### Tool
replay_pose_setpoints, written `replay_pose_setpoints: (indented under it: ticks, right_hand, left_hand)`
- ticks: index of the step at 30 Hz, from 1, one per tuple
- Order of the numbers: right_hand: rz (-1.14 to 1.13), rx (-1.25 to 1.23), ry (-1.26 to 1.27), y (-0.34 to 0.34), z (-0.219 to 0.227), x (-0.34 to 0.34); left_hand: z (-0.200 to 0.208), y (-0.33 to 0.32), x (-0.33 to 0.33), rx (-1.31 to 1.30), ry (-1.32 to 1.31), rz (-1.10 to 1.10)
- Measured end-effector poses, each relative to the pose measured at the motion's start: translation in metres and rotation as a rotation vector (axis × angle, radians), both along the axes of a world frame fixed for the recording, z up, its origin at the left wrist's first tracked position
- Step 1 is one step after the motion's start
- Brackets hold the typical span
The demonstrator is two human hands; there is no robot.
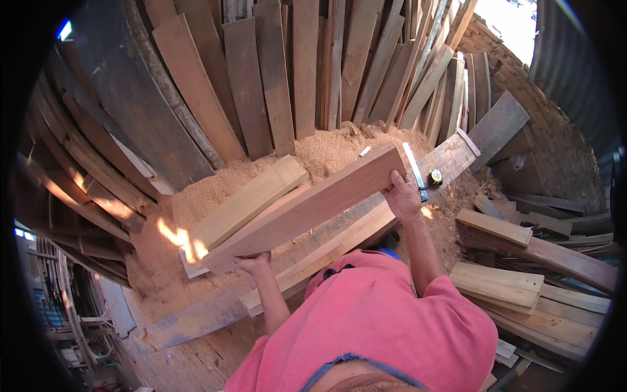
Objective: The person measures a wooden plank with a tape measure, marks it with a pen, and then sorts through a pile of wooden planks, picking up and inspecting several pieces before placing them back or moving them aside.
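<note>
The right hand (403, 197) is clamped on the right end of the plank (307, 210), held slantwise above the desk (450, 157); the left hand (255, 262) grips its near edge leftward, fingers apparently underneath. A tape (435, 177) sits right of the plank.

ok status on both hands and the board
Left hand holds board near left end; right hand grips right end. Tape measure beside right hand, apart from board.

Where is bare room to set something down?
Free: left end of the long grey wooden board, beside the pale wooden beam; tan sawdust between thick yellowish timber and leaning brown planks. Crowded: around the right hand, silver metal square and yellow tape measure.
</note>
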State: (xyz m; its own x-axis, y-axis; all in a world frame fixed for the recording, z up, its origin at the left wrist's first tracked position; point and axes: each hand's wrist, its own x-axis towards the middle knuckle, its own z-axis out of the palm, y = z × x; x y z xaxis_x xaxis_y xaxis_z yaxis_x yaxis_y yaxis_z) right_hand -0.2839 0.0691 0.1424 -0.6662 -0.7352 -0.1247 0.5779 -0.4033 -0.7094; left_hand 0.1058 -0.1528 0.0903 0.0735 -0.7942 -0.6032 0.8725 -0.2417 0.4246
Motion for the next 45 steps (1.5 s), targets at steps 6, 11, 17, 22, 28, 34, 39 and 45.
replay_pose_setpoints:
  ticks: [6, 11, 17, 22, 28, 34, 39, 45]
  right_hand:
    - [0.064, -0.146, 0.401, -0.004, 0.134, 0.050]
    - [0.117, -0.128, 0.671, -0.006, 0.193, 0.090]
    - [0.136, -0.148, 1.031, -0.021, 0.205, 0.107]
    - [0.205, -0.190, 1.068, -0.049, 0.206, 0.119]
    - [0.295, -0.151, 0.914, -0.091, 0.212, 0.140]
    - [0.484, -0.113, 1.023, -0.108, 0.209, 0.158]
    - [0.578, 0.103, 1.430, -0.105, 0.156, 0.102]
    - [0.666, 0.517, 1.679, -0.108, 0.060, 0.079]
  left_hand:
    - [-0.053, -0.015, -0.020, 0.181, 0.241, -0.072]
    - [-0.098, -0.016, -0.038, 0.158, 0.434, -0.184]
    - [-0.125, -0.011, -0.051, 0.235, 0.481, -0.227]
    - [-0.040, 0.033, -0.065, -0.266, -0.427, -0.770]
    - [0.079, 0.056, -0.067, -1.169, -0.504, -0.614]
    - [0.062, 0.048, -0.074, -0.874, -0.325, -0.725]
    - [0.069, 0.021, -0.055, -0.843, -0.329, -0.342]
    - [0.114, 0.017, -0.020, -0.782, 0.030, -0.089]
